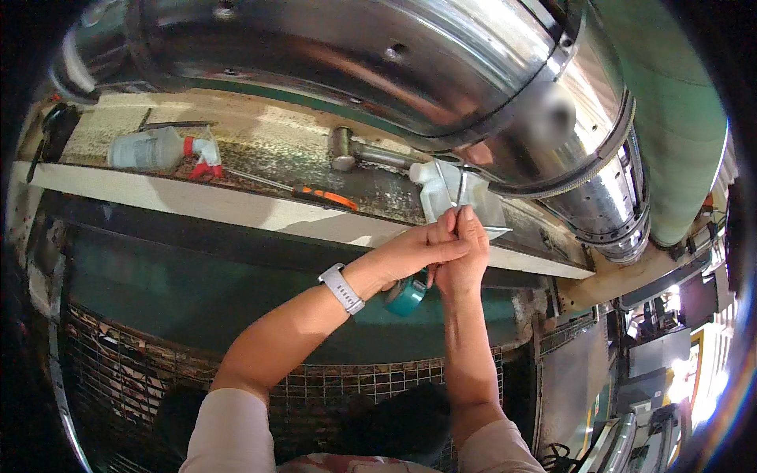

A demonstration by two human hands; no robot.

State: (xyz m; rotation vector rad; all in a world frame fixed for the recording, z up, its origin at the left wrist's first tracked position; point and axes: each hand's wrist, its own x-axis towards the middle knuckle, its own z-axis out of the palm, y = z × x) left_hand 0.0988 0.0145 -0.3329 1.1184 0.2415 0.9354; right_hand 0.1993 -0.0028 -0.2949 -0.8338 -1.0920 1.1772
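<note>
My left hand [426, 251], with a light watch on its wrist, meets my right hand [465, 256] at the fingertips. Both are closed in a pinch around the lower end of a thin, silvery rod-like piece [461, 189], whose exact kind I cannot make out. A roll of green tape [406, 298] shows just below the left hand; what holds it is hidden. Behind the fingertips, a translucent white plastic bottle [482, 201] lies on the ledge. A hammer [343, 150] rests beside it, its handle pointing toward the bottle.
Large shiny metal rollers [331, 63] cross above the ledge, with a green roller [670, 118] at right. On the ledge lie a spray bottle [148, 150] with a red nozzle and an orange-handled screwdriver [323, 197]. A pale rail [197, 201] edges it; wire mesh [315, 382] lies below.
</note>
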